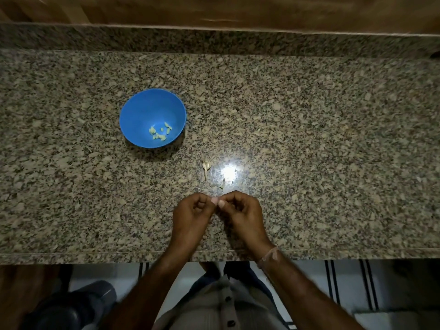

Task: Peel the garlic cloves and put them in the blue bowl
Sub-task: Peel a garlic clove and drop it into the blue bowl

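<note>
I hold both hands low over the near part of the granite counter (309, 139), left hand (191, 211) and right hand (241, 210) drawn together until the fingertips (221, 204) touch. On each hand the fingers are curled in tight and the thumb and forefinger are closed in a narrow pinch. By my judgement a garlic clove sits between them, though it is hidden behind my own nails and I cannot make it out. I work close to my body because a thing that small needs two opposing pinches, one to hold and one to pull the skin.

The blue bowl (142, 103) stands ahead and to my left, well apart from the hands, with a small heap of peeled cloves (160, 134) lying against its near wall (it is far enough away that falling skin lands outside it). Between the bowl and my hands lie a dry stem (206, 166) and some skin scraps (221, 183), just beside the lamp glare (229, 171). The waste sits directly beyond my hands, on the counter and not in the bowl.

I judge the peel to be in hand, and the reach to the bowl is not yet made.
</note>
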